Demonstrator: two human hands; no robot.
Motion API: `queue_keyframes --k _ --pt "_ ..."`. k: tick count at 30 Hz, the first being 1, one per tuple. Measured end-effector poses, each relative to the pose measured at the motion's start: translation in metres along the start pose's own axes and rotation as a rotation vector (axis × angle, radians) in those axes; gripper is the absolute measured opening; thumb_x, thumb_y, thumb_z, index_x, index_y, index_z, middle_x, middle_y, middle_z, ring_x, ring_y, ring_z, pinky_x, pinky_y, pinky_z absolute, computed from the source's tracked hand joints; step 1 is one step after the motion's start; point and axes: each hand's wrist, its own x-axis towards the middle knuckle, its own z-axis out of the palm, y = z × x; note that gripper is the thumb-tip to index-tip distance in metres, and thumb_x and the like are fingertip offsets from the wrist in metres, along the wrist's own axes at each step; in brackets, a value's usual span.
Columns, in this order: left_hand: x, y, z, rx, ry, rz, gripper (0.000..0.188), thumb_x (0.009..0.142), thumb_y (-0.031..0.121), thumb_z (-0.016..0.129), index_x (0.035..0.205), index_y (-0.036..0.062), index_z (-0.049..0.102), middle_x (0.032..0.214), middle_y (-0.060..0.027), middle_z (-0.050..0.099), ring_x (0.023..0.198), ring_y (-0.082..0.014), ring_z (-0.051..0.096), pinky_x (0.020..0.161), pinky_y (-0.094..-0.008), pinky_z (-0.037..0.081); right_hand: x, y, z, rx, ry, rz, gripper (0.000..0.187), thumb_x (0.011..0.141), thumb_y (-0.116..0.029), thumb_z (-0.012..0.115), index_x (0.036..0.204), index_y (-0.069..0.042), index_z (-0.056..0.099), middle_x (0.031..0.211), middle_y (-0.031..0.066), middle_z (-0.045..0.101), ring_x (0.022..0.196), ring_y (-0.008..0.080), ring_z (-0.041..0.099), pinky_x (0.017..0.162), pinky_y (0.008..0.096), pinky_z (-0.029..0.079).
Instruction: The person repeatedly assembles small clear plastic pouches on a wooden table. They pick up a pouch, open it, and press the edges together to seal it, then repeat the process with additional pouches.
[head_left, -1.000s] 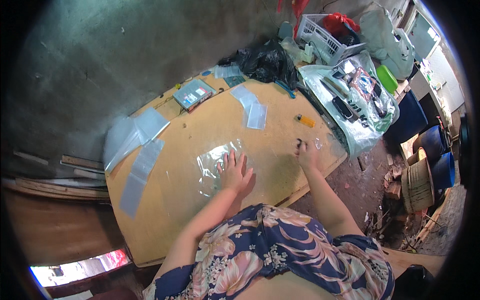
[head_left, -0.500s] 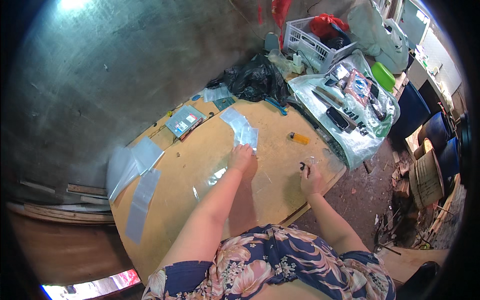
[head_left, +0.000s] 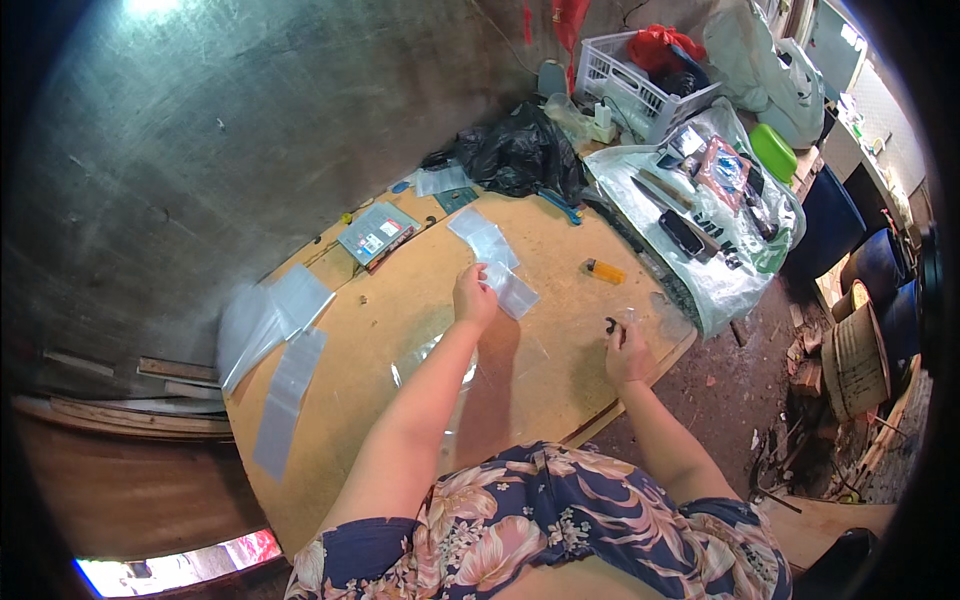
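Note:
Near the middle of the wooden table point(head_left: 545, 375), my left hand point(head_left: 474, 297) has its fingers closed at the left edge of a clear plastic bag point(head_left: 514, 294). Beyond it lie more flat clear bags point(head_left: 478, 236), overlapping it. My right hand point(head_left: 628, 353), by the table's right edge, is closed round a small black curved piece point(head_left: 611, 326), which pokes out past the thumb; something clear shows at the fingertips. Farther back from that hand lies a yellow lighter point(head_left: 605, 271). Another clear plastic sheet point(head_left: 432, 362) rests partly under my left forearm.
At the left edge are larger plastic sheets point(head_left: 277, 318) and a long strip point(head_left: 290, 402). A flat grey box point(head_left: 377, 233) and a black plastic bag point(head_left: 525, 155) sit at the back. Right, a silvery sack point(head_left: 655, 210) carries a phone and knives; a white crate point(head_left: 640, 95) stands behind.
My left hand has drawn back slightly to the left, and the near plastic bag has turned, its near end swinging right. My right hand stays nearly in place with the black piece.

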Motion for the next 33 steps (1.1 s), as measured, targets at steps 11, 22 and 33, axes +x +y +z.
queue_keyframes --k 11,22,33 --pt "-0.006 -0.029 -0.062 0.092 0.054 -0.618 0.052 0.085 0.047 0.059 0.063 0.0002 0.061 0.06 -0.0158 0.06 0.06 -0.0275 0.06 0.063 -0.0401 0.046 0.0 -0.01 -0.007 -0.166 -0.054 0.065 0.008 0.085 -0.015 0.058 0.088 -0.008 0.06 0.072 0.0142 0.061 0.063 0.0292 0.06 0.057 0.0381 0.046" --pt "-0.01 -0.016 -0.072 -0.655 0.071 -0.969 0.041 0.09 0.041 0.058 0.081 0.0013 0.057 0.062 -0.0064 0.057 0.047 -0.016 0.055 0.044 -0.0286 0.043 0.012 -0.031 0.016 0.407 -0.002 0.341 0.016 0.093 -0.015 0.048 0.091 -0.001 0.057 0.072 0.0055 0.061 0.065 0.0127 0.06 0.059 0.0291 0.047" --pt "-0.087 -0.065 -0.132 -0.495 0.135 -0.808 0.015 0.089 0.015 0.06 0.087 0.0002 0.062 0.074 -0.0072 0.064 0.061 -0.014 0.064 0.055 -0.0265 0.051 -0.029 -0.14 0.209 0.604 -0.754 0.363 0.02 0.096 -0.016 0.044 0.095 -0.003 0.059 0.081 0.0079 0.064 0.071 0.0131 0.061 0.059 0.0271 0.048"
